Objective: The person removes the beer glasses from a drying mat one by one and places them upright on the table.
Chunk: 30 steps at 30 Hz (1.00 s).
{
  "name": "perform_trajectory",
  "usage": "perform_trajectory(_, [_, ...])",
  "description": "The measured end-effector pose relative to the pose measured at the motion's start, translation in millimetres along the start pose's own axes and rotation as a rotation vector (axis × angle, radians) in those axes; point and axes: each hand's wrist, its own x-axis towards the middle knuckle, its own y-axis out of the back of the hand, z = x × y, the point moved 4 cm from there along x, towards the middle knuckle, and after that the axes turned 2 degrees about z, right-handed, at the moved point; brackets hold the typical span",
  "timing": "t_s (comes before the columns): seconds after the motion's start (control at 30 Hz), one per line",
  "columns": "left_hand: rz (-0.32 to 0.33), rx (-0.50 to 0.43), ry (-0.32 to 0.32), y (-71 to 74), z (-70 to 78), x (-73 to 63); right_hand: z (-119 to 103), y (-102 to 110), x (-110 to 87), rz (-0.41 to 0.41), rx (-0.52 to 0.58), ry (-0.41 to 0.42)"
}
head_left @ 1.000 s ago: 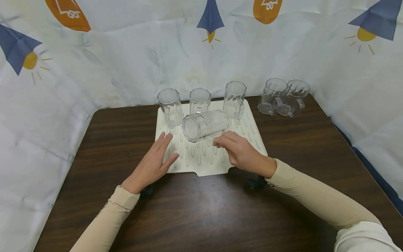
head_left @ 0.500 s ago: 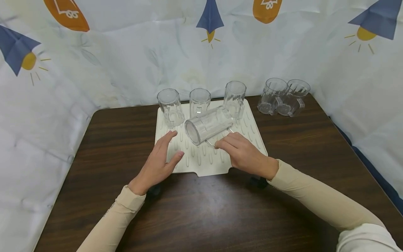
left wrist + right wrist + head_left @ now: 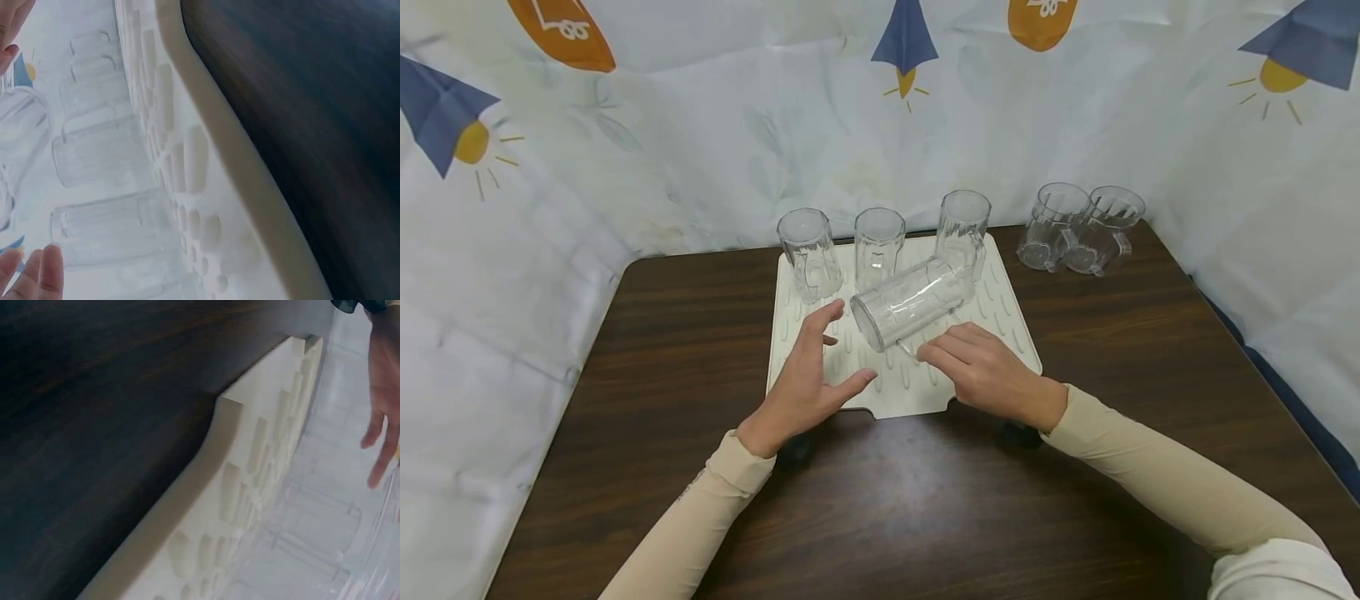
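A clear mug point(image 3: 913, 302) is held on its side over the white ridged drying board point(image 3: 891, 392), one round end toward the left. My right hand point(image 3: 988, 375) grips its handle point(image 3: 908, 350) with curled fingers. My left hand point(image 3: 805, 387) is near the mug's left end, fingers and thumb spread, apart from the glass. In the left wrist view, left fingertips point(image 3: 50, 269) show below the held mug point(image 3: 22, 137). The right wrist view shows the left hand point(image 3: 384, 400) beside part of the mug point(image 3: 378, 562).
Behind the held mug, three clear mugs stand along the board's back: left point(image 3: 811, 258), middle point(image 3: 878, 242) and right point(image 3: 964, 225). Two more mugs point(image 3: 1052, 229) stand close together on the dark wooden table point(image 3: 895, 508) to the right. A printed white curtain point(image 3: 730, 142) hangs behind.
The held mug has tilted and come slightly right and nearer, its handle now showing at the right hand. My left hand has moved right toward the mug, its thumb and fingers spreading wider.
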Motion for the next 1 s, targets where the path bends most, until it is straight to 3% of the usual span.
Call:
perform_trajectory(0.5, [0.050,0.007,-0.061,-12.9,6.2,9.1,-3,-6,-9.7,-0.044,-0.078,0.031])
perform_trajectory(1.0, [0.091,0.031,-0.089,-18.7,8.9,12.1,-7,-9,-12.1,-0.001,-0.105,0.072])
